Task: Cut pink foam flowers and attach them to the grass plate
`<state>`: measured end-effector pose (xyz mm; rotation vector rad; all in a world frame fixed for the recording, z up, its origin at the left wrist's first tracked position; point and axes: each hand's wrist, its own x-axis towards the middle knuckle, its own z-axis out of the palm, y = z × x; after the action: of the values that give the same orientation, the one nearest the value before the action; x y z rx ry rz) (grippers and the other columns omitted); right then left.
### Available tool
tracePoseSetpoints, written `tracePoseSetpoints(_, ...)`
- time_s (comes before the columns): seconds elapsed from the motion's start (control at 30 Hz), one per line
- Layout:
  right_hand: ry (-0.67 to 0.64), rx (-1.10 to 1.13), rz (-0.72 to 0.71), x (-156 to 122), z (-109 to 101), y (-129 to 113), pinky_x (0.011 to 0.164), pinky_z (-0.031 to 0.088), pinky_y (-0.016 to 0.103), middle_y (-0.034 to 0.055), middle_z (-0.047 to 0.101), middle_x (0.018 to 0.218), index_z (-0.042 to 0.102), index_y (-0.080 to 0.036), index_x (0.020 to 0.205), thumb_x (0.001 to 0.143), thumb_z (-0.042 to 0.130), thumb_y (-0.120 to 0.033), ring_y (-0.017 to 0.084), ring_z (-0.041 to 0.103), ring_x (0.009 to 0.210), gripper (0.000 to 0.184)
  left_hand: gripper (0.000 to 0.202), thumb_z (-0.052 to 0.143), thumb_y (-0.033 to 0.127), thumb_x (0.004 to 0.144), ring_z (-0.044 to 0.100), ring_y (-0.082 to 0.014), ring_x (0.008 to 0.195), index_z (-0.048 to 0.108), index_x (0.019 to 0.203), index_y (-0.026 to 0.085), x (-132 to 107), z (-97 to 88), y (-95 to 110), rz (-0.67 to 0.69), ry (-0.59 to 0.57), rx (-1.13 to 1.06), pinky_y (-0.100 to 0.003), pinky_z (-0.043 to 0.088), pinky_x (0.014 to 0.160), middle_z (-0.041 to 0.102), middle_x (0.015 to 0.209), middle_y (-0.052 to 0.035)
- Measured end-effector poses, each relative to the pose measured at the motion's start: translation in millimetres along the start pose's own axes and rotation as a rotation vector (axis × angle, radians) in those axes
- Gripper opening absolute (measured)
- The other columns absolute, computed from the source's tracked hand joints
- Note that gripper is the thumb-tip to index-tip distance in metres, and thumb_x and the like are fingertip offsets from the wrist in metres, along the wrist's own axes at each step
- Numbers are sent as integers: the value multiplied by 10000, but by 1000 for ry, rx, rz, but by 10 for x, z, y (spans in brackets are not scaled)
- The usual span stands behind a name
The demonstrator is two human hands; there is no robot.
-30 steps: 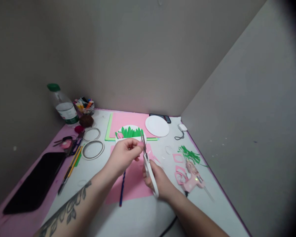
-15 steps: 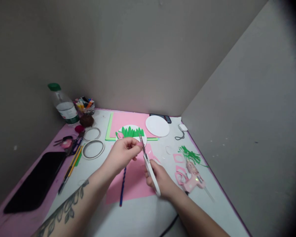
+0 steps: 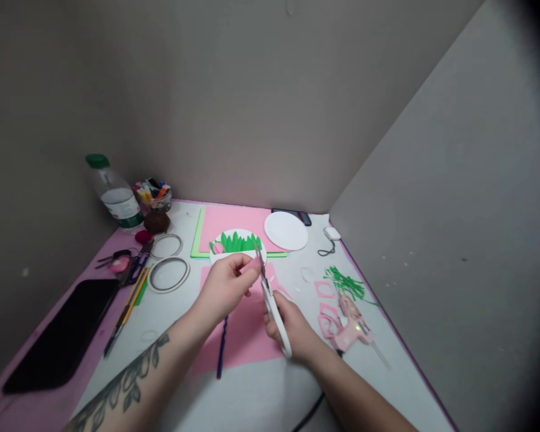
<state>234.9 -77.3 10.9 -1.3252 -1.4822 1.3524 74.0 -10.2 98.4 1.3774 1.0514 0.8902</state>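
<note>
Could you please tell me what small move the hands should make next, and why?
Probably a small, careful snip with the white-handled scissors: the left hand pinches a small pink piece right at the blades, and the right hand already grips the scissors by the handles.

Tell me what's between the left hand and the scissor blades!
The head view shows a small pink piece, pinched by the left hand, sticking out toward the scissors.
</note>
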Motion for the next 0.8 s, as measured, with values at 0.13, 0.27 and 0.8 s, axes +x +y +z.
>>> tracePoseSetpoints(0.13, 7, -67, -6, -7, -19, -17, 499, 332, 210, -52, 468, 665, 429, -204, 810, 680, 585, -251, 93, 396, 564, 208, 251, 561, 384, 777, 430, -91, 492, 560, 642, 172, -6, -9, 10, 19, 17, 68, -190, 383, 474, 459, 538, 54)
tracePoseSetpoints(0.27, 15, -115, -18, -8, -25, -39, 510, 332, 211, -55, 463, 661, 418, -206, 793, 681, 578, -230, 94, 392, 570, 197, 203, 550, 335, 782, 433, -85, 499, 575, 668, 169, -1, -22, -8, 38, 18, 99, -187, 364, 485, 482, 566, 54)
tracePoseSetpoints(0.8, -7, -81, -7, -10, -44, -98, 493, 315, 202, -64, 444, 623, 372, -212, 735, 661, 577, -223, 84, 362, 544, 218, 193, 541, 323, 767, 377, -103, 494, 560, 646, 173, 5, -47, 15, 50, 31, 158, -218, 310, 506, 444, 502, 60)
